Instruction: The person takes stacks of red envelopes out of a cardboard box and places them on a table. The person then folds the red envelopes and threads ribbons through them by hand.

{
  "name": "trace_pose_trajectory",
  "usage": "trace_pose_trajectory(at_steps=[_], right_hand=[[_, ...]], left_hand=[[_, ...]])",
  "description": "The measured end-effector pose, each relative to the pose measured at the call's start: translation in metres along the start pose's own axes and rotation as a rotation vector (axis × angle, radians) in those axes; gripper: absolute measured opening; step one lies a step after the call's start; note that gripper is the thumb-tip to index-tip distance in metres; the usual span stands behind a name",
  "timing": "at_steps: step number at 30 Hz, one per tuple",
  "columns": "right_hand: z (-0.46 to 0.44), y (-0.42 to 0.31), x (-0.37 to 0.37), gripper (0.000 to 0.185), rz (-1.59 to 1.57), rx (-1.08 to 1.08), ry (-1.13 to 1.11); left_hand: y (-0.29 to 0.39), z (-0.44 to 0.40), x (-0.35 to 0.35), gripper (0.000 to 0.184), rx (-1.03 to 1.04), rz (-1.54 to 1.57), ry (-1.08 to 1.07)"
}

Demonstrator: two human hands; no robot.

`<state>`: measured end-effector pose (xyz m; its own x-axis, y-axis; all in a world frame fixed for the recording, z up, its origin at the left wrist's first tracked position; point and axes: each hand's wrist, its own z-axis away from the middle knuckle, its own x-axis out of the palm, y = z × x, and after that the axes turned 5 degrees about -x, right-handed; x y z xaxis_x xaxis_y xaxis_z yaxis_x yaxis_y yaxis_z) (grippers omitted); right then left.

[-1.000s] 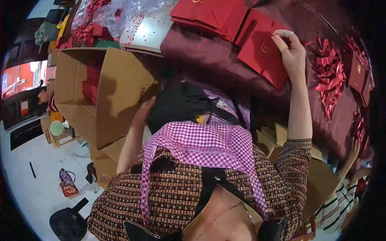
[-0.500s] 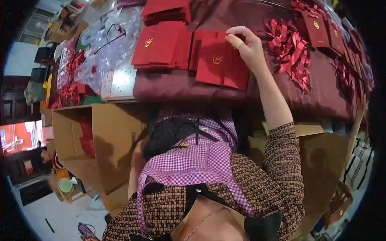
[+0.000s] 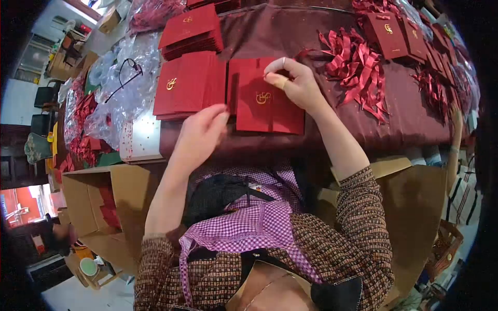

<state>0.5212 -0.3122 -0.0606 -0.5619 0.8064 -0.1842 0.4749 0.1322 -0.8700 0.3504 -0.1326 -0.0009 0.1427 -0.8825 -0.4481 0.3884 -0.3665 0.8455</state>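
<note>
A flat red paper bag (image 3: 251, 114) with a gold emblem lies at the front of the table. Over its upper right part my right hand (image 3: 295, 85) is closed in a pinch; what sits between the fingertips, if anything, is too small to make out. My left hand (image 3: 199, 135), slightly smeared by motion, hovers left of the bag's lower corner, its fingers not clear. Left of the bag, a stack of red bags (image 3: 189, 85) with the same emblem stands close by. A heap of red ribbons (image 3: 355, 72) lies to the right.
Another bag stack (image 3: 191, 31) sits behind. At left are clear plastic wrap (image 3: 119, 98) and dark-framed glasses (image 3: 123, 80). Finished-looking bags with bows (image 3: 390, 36) stand at far right. An open cardboard box (image 3: 88, 207) is below left; another person's arm (image 3: 455, 140) shows at right.
My left hand has come up from below the table edge to beside the bag. My right hand keeps its pinch over the bag. The view has shifted slightly.
</note>
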Motion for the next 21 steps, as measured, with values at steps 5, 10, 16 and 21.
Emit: trace_pose_trajectory(at_steps=[5, 10, 16, 21], right_hand=[[0.002, 0.004, 0.002, 0.009, 0.127, 0.02, -0.077], [0.0, 0.007, 0.006, 0.009, 0.194, -0.012, -0.098], [0.002, 0.007, 0.006, 0.009, 0.184, 0.004, -0.062], [0.003, 0.009, 0.007, 0.01, 0.16, 0.004, 0.003]], left_hand=[[-0.009, -0.048, 0.028, 0.035, 0.086, -0.045, 0.017], [0.001, -0.053, 0.033, 0.043, -0.078, 0.295, 0.012], [0.009, -0.056, 0.045, 0.032, -0.019, 0.433, 0.091], [0.004, -0.059, 0.052, 0.023, 0.172, 0.174, 0.223]])
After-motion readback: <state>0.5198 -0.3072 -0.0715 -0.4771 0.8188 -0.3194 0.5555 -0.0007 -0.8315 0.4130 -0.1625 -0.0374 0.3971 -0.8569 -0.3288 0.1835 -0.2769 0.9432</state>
